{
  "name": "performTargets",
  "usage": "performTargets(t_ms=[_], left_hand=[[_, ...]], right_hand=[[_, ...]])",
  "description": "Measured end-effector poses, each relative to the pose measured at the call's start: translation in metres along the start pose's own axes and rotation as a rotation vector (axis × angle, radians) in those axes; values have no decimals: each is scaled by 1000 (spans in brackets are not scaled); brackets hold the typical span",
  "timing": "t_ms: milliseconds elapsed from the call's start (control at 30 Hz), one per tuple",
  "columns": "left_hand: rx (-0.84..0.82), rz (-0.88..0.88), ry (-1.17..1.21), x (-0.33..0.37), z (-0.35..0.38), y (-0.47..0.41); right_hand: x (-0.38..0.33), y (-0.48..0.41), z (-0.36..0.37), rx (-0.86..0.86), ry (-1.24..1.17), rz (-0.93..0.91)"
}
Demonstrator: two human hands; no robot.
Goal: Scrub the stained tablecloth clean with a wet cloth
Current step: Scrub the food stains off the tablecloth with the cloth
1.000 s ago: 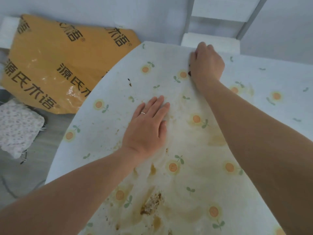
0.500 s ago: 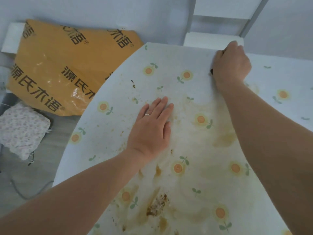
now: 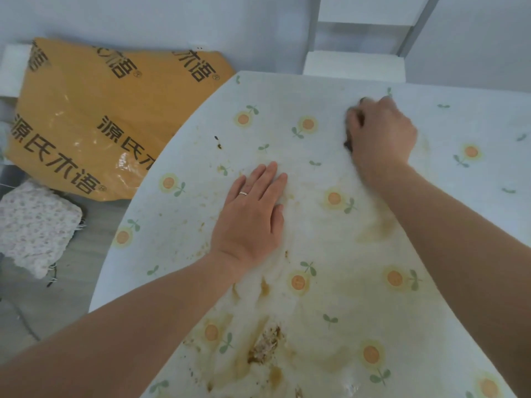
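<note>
The fingers [image 3: 356, 119] of the right hand [image 3: 383, 133] are clenched around a dark cloth [image 3: 348, 145]. Only small scraps of it show past the knuckles and under the fist. The fist presses down on the tablecloth [image 3: 316, 245], beyond and to the right of the left hand [image 3: 250, 216].

The left hand's fingers [image 3: 267, 179] lie straight and close together, holding nothing, palm flat on the tablecloth. One finger wears a thin silver ring [image 3: 243, 193]. Both bare forearms reach in from the near edge.

The tablecloth is white, printed with small orange flowers and green sprouts. Yellow-brown smears spread all around the left hand. A thick, crusty brown stain [image 3: 265, 344] sits nearer the person than that hand, past its wrist. A small dark speck [image 3: 218, 142] lies beyond it, slightly left.

Off the table to the left of the left hand, an orange plastic bag [image 3: 94, 116] with dark printed characters leans at the wall. A pale flowered cushion [image 3: 34, 225] lies on the floor nearer the person.
</note>
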State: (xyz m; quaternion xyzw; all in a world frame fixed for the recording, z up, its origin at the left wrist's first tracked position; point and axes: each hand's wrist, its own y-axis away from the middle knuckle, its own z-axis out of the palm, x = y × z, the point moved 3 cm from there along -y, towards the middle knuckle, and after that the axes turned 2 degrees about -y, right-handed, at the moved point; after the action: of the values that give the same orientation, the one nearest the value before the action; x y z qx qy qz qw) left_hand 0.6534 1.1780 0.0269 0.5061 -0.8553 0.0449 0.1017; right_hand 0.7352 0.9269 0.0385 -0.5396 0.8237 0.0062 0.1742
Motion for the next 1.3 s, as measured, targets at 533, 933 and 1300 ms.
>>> performTargets(t_ms=[533, 933, 1300], left_hand=[[0, 6, 4, -1, 0, 0], [-15, -7, 43, -1, -3, 1], [-54, 79, 139, -8, -8, 3]], right_hand=[[-69, 44, 14, -233, -255, -335], [-107, -47, 43, -143, -201, -104], [-21, 25, 2, -54, -7, -61]])
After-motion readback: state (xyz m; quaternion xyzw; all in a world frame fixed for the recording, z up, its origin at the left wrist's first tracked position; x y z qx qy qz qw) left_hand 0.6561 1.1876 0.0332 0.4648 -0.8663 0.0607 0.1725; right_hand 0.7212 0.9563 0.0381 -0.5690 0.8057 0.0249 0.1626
